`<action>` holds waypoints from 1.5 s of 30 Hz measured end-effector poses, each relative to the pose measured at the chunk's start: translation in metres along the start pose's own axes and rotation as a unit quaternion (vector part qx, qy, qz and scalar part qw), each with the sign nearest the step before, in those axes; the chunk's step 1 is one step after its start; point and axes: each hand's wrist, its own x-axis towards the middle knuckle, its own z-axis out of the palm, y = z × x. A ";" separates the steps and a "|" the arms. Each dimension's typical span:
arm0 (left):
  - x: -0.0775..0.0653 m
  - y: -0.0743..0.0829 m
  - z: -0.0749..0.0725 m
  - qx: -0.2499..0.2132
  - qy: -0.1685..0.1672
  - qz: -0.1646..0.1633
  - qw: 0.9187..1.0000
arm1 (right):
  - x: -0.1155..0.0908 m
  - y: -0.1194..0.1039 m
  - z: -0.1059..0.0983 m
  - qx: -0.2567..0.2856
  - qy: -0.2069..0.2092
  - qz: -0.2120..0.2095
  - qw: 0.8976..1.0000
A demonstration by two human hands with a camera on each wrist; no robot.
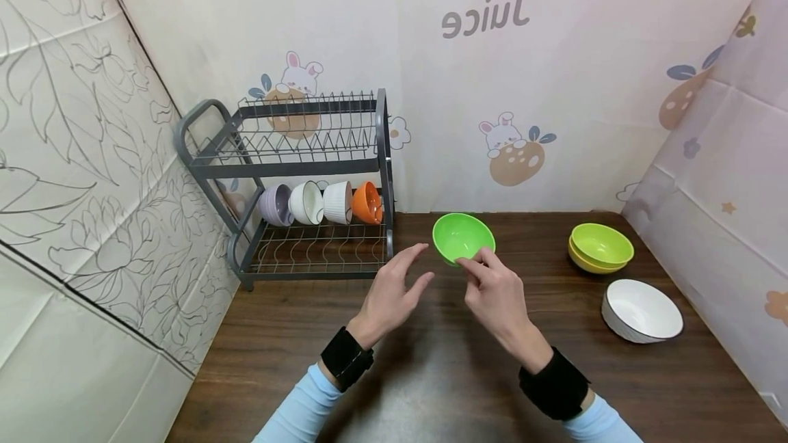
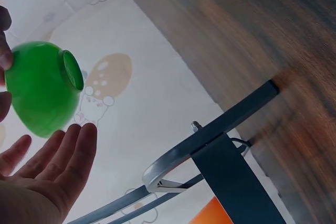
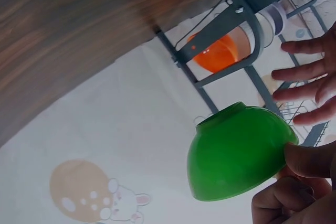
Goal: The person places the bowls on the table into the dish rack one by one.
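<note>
Eight bowls are in view, with one two-tier dish rack (image 1: 283, 170) and two hands. One green bowl (image 1: 462, 234) is held up over the far middle part of the desk (image 1: 431, 374), to the right of the rack; the right hand (image 1: 500, 292) pinches it by the near edge, thumb against fingers. The left hand (image 1: 390, 292) is spread, thumb apart from the fingers, just left of the green bowl and apart from it. The rack, at the far left, holds four bowls in its lower tier, set on their sides in a row with their openings turned to the right: from left to right, a lilac bowl (image 1: 271, 205), a dark-rimmed white bowl (image 1: 303, 202), a ribbed white bowl (image 1: 336, 202) and an orange bowl (image 1: 367, 203). On the right side of the desk, a lime bowl (image 1: 602, 243) sits nested inside a yellow bowl (image 1: 592, 266), both upright; nearer and slightly further right stands one large white bowl (image 1: 643, 310), its outer wall textured. The green bowl is smooth and glossy, rounded, with a narrow ring foot that shows in both wrist views. The rack has dark grey flat bars, rounded corners and thin wavy wires. The desk has a dark brown wood grain, and a creased printed sheet (image 1: 585, 53) covers the far wall.
</note>
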 end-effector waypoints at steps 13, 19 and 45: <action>0.004 0.002 0.000 -0.027 0.034 0.018 0.999 | -0.001 -0.013 0.002 0.013 -0.001 -0.026 1.000; 0.006 0.000 0.000 -0.066 0.039 0.023 0.997 | -0.001 -0.019 0.002 0.024 0.006 -0.037 0.999; 0.009 -0.014 -0.008 -0.178 0.051 0.033 0.982 | -0.005 -0.028 0.013 0.157 0.036 -0.037 0.986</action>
